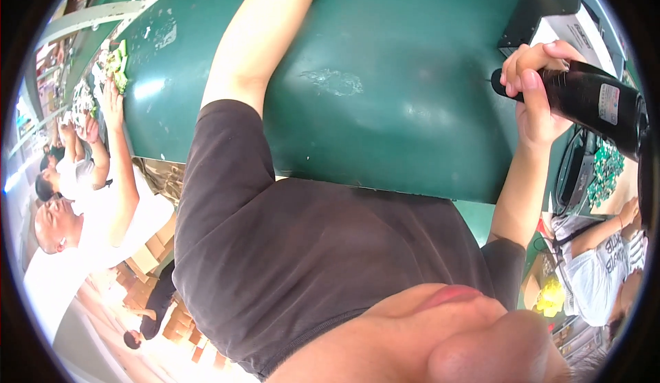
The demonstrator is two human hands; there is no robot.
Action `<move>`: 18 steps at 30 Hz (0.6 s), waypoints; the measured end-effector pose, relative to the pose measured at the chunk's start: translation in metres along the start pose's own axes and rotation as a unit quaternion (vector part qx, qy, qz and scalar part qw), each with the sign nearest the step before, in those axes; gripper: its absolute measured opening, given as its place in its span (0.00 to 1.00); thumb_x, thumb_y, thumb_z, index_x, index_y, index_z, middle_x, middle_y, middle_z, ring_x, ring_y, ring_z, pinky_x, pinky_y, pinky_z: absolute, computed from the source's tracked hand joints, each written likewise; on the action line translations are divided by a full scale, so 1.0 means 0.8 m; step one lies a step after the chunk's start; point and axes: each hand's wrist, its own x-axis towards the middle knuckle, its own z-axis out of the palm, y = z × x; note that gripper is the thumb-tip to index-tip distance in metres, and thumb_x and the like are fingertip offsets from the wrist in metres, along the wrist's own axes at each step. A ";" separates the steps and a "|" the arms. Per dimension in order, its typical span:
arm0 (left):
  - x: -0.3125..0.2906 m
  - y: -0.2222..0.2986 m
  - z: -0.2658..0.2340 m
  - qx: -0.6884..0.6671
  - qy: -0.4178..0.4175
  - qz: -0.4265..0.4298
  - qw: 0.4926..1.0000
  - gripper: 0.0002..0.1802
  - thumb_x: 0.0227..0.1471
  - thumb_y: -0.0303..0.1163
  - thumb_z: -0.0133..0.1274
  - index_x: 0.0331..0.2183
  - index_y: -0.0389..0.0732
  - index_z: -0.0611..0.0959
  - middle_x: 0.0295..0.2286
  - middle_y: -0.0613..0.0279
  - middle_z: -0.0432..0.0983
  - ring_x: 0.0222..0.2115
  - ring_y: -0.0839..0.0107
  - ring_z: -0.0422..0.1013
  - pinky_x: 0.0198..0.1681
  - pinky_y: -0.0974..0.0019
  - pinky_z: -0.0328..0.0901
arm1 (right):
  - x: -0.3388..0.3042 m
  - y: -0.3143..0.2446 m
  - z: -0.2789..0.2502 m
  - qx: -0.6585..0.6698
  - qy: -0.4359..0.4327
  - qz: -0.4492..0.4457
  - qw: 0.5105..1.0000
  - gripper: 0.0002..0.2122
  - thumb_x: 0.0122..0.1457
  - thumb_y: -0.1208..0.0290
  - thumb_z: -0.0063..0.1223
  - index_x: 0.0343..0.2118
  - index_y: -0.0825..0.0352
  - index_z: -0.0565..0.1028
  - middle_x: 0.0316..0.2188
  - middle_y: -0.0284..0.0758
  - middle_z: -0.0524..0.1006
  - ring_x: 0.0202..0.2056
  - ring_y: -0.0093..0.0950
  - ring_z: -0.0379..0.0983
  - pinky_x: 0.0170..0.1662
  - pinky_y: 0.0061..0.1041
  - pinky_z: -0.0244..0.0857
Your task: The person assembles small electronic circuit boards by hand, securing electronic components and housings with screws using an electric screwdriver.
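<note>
The person's right hand is clamped around 1 black device, thumb and fingers closed over its narrower, round-tipped end. The device is held up at the right side of the view, above the right part of 1 green tabletop. It bears 1 pale label; its far end runs into the dark rim of the view. The left arm reaches over the tabletop and its hand lies beyond the upper edge, so the left hand's state cannot be told.

Just beyond the right hand are 1 white box and, beside it, 1 black box. Below the device lie black cable and 1 heap of small green pieces, too many and too small to count; the device stands in front of part of this area. At least 1 co-worker sits on that side, near 1 yellow bundle.

On the left, 1 co-worker in white has a hand at yellow-green pieces, with at least 2 people beyond. Lower down, 1 person in dark clothing is near many cartons.

The wearer's dark shirt blocks the lower middle.
</note>
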 end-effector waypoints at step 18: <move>-0.010 0.032 -0.022 0.079 0.087 0.084 0.990 0.17 0.42 0.24 0.59 0.39 0.43 0.85 0.49 0.49 0.73 0.54 0.47 0.64 0.60 0.49 0.61 | -0.002 0.004 -0.002 0.029 -0.021 -0.026 0.999 0.19 0.63 0.83 0.50 0.57 0.67 0.66 0.23 0.33 0.69 0.21 0.23 0.63 0.28 0.28 0.63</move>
